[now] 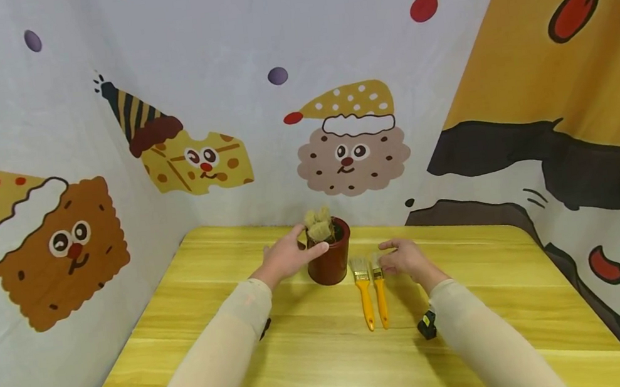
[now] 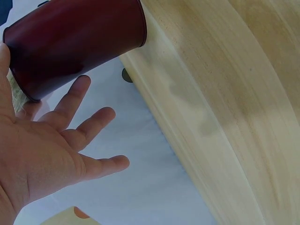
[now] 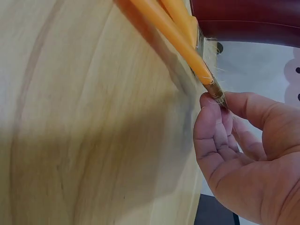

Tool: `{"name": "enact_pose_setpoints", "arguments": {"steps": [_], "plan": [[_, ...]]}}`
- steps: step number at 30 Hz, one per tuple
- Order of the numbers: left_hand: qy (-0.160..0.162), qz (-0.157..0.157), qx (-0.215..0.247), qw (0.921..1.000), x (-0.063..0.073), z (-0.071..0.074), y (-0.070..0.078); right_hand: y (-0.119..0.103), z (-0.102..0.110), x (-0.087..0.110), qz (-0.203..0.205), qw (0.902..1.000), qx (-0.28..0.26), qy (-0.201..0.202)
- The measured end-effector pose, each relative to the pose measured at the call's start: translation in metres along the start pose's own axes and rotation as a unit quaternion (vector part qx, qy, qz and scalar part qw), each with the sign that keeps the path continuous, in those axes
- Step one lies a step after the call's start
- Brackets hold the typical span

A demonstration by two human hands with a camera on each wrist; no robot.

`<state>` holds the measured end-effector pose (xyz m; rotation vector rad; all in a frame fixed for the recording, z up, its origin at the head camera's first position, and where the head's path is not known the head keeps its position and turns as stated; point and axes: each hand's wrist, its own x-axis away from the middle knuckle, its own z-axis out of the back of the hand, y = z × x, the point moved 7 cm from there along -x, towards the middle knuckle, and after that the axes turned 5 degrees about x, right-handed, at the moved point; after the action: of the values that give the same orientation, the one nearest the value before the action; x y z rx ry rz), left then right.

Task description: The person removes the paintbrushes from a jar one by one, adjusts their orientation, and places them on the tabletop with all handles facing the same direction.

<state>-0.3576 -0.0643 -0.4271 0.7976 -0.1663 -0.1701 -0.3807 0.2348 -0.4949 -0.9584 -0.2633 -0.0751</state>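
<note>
A dark red cylindrical holder (image 1: 329, 266) stands upright near the table's back edge, with beige bristly tufts (image 1: 319, 225) sticking out of its top. My left hand (image 1: 287, 257) is at its left side, thumb and forefinger around the rim and the other fingers spread in the left wrist view. Two paintbrushes with orange handles lie right of the holder, bristles pointing away: a left paintbrush (image 1: 365, 295) and a right paintbrush (image 1: 381, 293). My right hand (image 1: 408, 260) pinches the right paintbrush near its bristle end, between thumb and fingertips in the right wrist view.
A small black object with a yellow label (image 1: 427, 325) lies by the right sleeve. Another dark item (image 1: 265, 329) is mostly hidden behind the left forearm. A cloth with cartoon prints (image 1: 247, 23) hangs behind the wooden table (image 1: 317, 369).
</note>
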Motion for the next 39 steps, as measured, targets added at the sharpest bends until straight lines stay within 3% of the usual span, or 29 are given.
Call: {"name": "enact_pose_setpoints", "arguments": {"steps": [18,29,39], "plan": [[0.002,-0.004,0.006,1.0000,0.003,0.002,0.003,0.006,-0.008,-0.011,-0.024,0.9990,0.030,0.024],[0.001,-0.004,0.005,1.0000,0.000,0.001,0.001,0.005,-0.010,-0.007,-0.043,0.9974,0.052,0.025],[0.002,-0.005,0.006,1.0000,0.000,0.001,0.000,0.000,-0.008,-0.004,-0.030,0.9982,0.050,0.017]]}}
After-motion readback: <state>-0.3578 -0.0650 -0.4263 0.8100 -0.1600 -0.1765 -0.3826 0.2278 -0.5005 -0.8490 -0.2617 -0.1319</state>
